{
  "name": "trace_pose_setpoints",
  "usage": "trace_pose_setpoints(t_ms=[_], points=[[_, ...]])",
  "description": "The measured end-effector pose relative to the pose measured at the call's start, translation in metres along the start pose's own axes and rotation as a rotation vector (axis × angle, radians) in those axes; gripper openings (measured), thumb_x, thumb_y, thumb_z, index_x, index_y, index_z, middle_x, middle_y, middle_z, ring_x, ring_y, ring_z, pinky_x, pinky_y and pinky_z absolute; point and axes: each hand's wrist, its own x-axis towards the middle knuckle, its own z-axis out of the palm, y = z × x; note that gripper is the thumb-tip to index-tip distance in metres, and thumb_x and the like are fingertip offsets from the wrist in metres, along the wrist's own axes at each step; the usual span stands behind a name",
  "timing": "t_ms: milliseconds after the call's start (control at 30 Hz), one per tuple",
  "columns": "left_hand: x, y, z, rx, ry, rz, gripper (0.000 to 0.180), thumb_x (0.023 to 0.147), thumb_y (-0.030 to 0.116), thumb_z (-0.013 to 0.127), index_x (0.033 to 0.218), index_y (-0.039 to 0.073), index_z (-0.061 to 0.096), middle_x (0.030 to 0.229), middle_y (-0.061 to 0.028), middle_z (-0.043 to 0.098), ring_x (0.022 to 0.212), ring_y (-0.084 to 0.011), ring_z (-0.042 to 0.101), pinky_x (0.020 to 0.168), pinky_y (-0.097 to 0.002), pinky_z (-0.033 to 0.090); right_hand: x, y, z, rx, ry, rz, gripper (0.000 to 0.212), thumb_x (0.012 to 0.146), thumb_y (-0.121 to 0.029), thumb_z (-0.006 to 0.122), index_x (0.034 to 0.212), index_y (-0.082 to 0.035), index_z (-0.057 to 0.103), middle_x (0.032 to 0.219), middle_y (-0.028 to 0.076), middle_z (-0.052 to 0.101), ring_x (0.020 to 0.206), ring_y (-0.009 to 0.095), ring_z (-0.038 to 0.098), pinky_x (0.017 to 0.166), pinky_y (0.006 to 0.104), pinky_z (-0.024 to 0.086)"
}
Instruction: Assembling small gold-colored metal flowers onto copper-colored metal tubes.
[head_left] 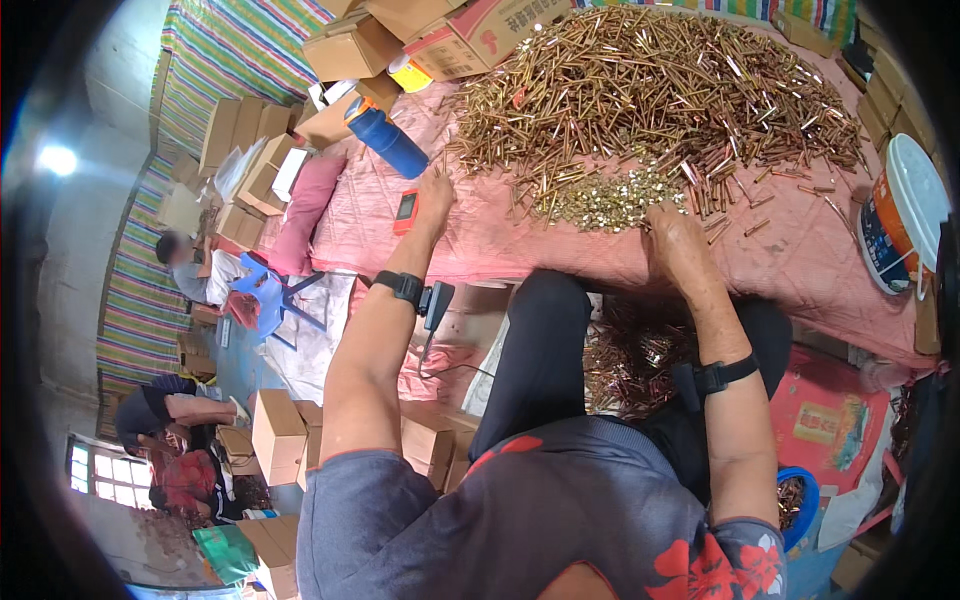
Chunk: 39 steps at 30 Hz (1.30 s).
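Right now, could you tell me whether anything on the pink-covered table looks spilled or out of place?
A few brass rods lie scattered apart from the big rod pile, near the right hand. The blue bottle lies on its side beyond the left hand. Nothing looks damaged.

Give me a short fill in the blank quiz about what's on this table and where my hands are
1. The big heap of brass-coloured metal rods lies on a ____ cloth.
2. The left hand rests on the cloth beside a small ____ device with a screen.
3. The right hand touches the pile of small ____-coloured caps.
4. The bottle lying near the cardboard boxes is ____.

Missing words: pink; orange; gold; blue
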Motion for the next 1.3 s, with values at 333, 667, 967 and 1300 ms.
trace_pose_setpoints(t_ms=[333, 667, 967, 1300], points=[[-0.009, -0.034, 0.006, 0.276, -0.218, 0.116, 0.019, 0.089, 0.02, 0.059, 0.084, 0.002, 0.058, 0.064, -0.0001, 0.052, 0.053, -0.0081, 0.047, 0.048, -0.0255, 0.041, 0.0, 0.008, 0.011, 0.004, 0.033, -0.067, 0.006, 0.077, -0.001, 0.054, 0.083, 0.0, 0.055, 0.082, 0.019, 0.057, 0.074, 0.037, 0.062, 0.063, 0.0452, 0.05], [-0.02, -0.038, 0.018, 1.064, -0.192, 0.851, 0.03, 0.082, 0.003, 0.049, 0.112, 0.003, 0.05, 0.109, -0.0225, 0.05, 0.087, -0.0414, 0.059, 0.078, -0.045, 0.049, 0.001, 0.006, 0.009, 0.002, -0.014, -0.018, 0.009, 0.077, -0.001, 0.054, 0.086, -0.001, 0.055, 0.085, 0.019, 0.057, 0.075, 0.037, 0.062, 0.065, 0.0458, 0.05], [-0.034, -0.014, 0.028, -0.218, -0.188, -0.087, 0.011, 0.093, 0.016, 0.052, 0.1, 0.007, 0.048, 0.069, -0.0006, 0.048, 0.059, -0.0095, 0.051, 0.049, -0.0253, 0.042, -0.003, 0.013, 0.008, -0.037, -0.041, 0.016, 0.009, 0.077, -0.001, 0.054, 0.086, -0.001, 0.056, 0.086, 0.019, 0.057, 0.076, 0.036, 0.063, 0.067, 0.0453, 0.05], [-0.056, 0.01, 0.042, 0.301, -0.28, 0.339, 0.014, 0.089, 0.016, 0.058, 0.09, 0.001, 0.055, 0.071, -0.0036, 0.056, 0.057, -0.0104, 0.051, 0.05, -0.025, 0.042, -0.002, 0.008, 0.01, -0.023, 0.025, -0.047, 0.006, 0.077, -0.001, 0.054, 0.084, -0.001, 0.055, 0.084, 0.019, 0.056, 0.074, 0.036, 0.062, 0.063, 0.0446, 0.05]])
